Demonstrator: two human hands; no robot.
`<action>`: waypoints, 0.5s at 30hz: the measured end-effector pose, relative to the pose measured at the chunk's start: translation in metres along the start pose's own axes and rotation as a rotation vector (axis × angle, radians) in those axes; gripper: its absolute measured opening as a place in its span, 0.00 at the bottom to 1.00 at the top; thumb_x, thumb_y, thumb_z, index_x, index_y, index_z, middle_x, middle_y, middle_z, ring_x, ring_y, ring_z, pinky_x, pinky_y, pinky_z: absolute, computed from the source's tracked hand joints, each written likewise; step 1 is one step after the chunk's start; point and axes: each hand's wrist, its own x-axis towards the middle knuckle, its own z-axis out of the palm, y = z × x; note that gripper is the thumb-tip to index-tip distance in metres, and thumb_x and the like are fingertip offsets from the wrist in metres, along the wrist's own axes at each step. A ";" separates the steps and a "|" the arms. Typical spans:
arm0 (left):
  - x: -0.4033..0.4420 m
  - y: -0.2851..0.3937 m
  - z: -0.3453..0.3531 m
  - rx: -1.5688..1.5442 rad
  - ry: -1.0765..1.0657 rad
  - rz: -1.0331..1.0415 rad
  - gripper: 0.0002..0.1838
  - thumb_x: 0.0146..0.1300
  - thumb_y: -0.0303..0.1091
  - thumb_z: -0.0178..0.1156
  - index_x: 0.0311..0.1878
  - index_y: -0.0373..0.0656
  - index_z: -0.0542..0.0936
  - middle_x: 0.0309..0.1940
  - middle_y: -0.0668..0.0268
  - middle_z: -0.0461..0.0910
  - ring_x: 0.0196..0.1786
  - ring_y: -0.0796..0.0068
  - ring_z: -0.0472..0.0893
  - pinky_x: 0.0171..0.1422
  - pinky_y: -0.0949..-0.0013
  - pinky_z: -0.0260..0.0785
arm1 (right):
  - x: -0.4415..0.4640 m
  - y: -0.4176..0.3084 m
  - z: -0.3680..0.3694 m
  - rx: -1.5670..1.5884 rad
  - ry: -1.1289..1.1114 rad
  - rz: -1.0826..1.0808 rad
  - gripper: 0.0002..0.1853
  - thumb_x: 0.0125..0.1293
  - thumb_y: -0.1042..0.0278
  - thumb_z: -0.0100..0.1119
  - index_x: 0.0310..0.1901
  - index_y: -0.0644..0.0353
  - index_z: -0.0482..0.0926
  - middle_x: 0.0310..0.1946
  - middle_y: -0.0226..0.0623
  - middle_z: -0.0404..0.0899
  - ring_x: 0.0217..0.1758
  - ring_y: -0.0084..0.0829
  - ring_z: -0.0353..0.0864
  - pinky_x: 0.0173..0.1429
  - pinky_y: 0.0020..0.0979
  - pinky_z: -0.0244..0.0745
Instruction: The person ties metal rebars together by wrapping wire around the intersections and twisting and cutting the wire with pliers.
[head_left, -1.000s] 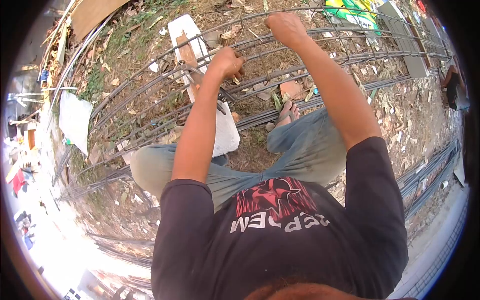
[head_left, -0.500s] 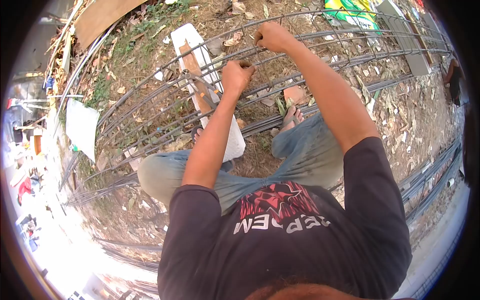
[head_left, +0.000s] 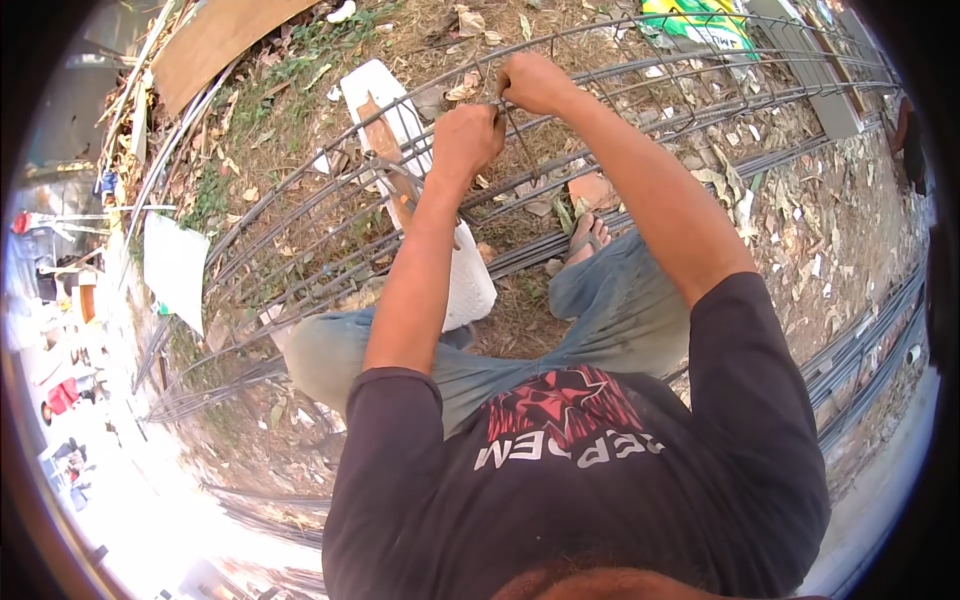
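In front of me a cage of long steel rebars and thin stirrups (head_left: 655, 85) runs across the head view. My left hand (head_left: 466, 142) is closed at one of its upper bars, fingertips turned toward the other hand. Beside it, my right hand (head_left: 538, 84) is closed too, its fingers bent down at a stirrup. The two hands nearly touch, and what lies between their fingertips is hidden. Left of my left wrist, a grey metal tool resembling pincers (head_left: 402, 182) rests among the bars. Below it lies a white block (head_left: 467, 285) with a brown wooden strip on it.
My sandalled foot (head_left: 588, 238) stands near a bundle of loose rebars (head_left: 535, 252). A green and yellow sack (head_left: 705, 25) and a grey panel (head_left: 815, 85) lie far right. A brown board (head_left: 215, 50) and a white sheet (head_left: 175, 262) are at left. More rods (head_left: 860, 370) lie right.
My left hand has moved up and turned, coming close against my right hand. My right hand has shifted slightly left and down. The view has tilted a little.
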 end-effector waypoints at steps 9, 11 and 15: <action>0.041 -0.028 0.002 -0.364 -0.189 -0.042 0.16 0.64 0.41 0.63 0.35 0.36 0.88 0.25 0.55 0.85 0.29 0.63 0.85 0.39 0.60 0.78 | -0.020 0.001 0.013 0.378 0.177 0.205 0.10 0.56 0.70 0.64 0.37 0.57 0.92 0.38 0.49 0.90 0.46 0.47 0.90 0.54 0.42 0.84; 0.046 -0.033 0.009 -0.444 -0.236 -0.089 0.15 0.64 0.40 0.63 0.34 0.35 0.88 0.25 0.58 0.86 0.28 0.70 0.85 0.37 0.63 0.77 | -0.017 0.002 0.014 0.358 0.091 0.348 0.10 0.56 0.69 0.65 0.37 0.58 0.92 0.37 0.51 0.90 0.44 0.47 0.91 0.53 0.41 0.85; 0.054 -0.030 0.001 -0.522 -0.328 -0.211 0.15 0.65 0.38 0.62 0.34 0.34 0.87 0.25 0.60 0.87 0.28 0.74 0.85 0.34 0.67 0.77 | -0.005 0.014 0.026 0.371 0.076 0.443 0.10 0.56 0.67 0.66 0.36 0.60 0.92 0.33 0.52 0.89 0.41 0.47 0.91 0.51 0.42 0.86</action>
